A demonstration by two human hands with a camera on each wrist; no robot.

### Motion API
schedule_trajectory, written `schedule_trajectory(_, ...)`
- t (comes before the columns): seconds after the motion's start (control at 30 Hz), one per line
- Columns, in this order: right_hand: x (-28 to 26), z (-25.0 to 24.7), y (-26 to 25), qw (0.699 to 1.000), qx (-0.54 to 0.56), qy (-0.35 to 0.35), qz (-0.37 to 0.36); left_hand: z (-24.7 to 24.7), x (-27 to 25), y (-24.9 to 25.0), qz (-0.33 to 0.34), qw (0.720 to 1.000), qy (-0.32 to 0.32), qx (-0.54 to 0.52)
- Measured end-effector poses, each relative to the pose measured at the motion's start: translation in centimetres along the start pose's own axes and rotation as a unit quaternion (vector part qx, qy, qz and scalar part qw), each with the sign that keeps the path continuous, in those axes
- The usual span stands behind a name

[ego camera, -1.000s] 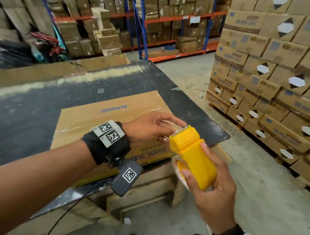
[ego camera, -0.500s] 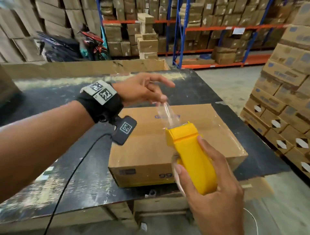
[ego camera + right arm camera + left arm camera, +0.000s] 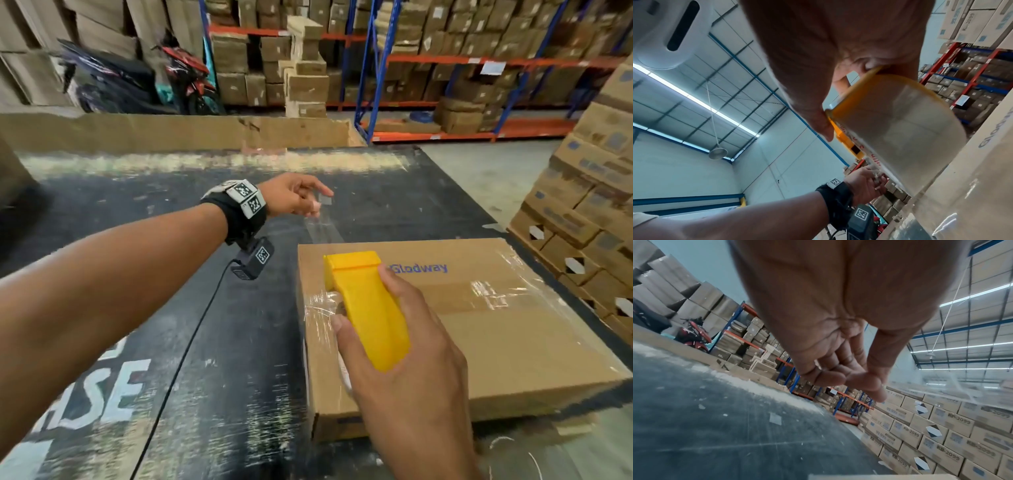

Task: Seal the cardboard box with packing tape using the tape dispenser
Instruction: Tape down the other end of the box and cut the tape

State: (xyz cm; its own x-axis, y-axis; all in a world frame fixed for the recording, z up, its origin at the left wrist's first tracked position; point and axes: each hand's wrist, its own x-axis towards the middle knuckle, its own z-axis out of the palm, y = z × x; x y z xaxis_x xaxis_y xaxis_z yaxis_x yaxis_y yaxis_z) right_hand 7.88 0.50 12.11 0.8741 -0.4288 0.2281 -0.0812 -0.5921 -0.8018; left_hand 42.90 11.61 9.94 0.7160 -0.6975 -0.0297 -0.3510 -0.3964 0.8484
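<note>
Stretching clear tape (image 3: 322,228) off the yellow tape dispenser (image 3: 366,308) — my left hand (image 3: 291,198) pinches the loose end out over the black table (image 3: 205,342), my right hand (image 3: 404,373) wraps the dispenser above the cardboard box (image 3: 496,325) at the table's near right. I judge the job midway: glossy tape already crosses the lid, this strip isn't down. Hidden — the dispenser's blade; the box's far side.

The left hand (image 3: 291,197) has drawn the tape (image 3: 320,222) farther from the dispenser (image 3: 368,305).
</note>
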Motion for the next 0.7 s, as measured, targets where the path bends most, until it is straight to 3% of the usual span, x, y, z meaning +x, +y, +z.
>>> schedule_trajectory(0.33,2.5,4.8,-0.1,0.997,-0.039,0.000,0.065,1.9,3.4,-6.8,-0.025,0.998,-0.051,-0.015)
schedule_trajectory(0.6,2.3,6.0,0.8,0.994,-0.064,-0.023,0.090,3.8,2.9,-9.4,-0.095,0.989,-0.089,0.066)
schedule_trajectory(0.67,2.2,5.9,0.9,0.993,-0.068,-0.029,0.096,3.5,2.2,-9.9,-0.080,0.986,-0.045,0.142)
schedule_trajectory(0.7,2.1,5.8,0.8,0.992,-0.069,-0.034,0.099,3.4,1.6,-10.1,-0.066,0.990,-0.005,0.124)
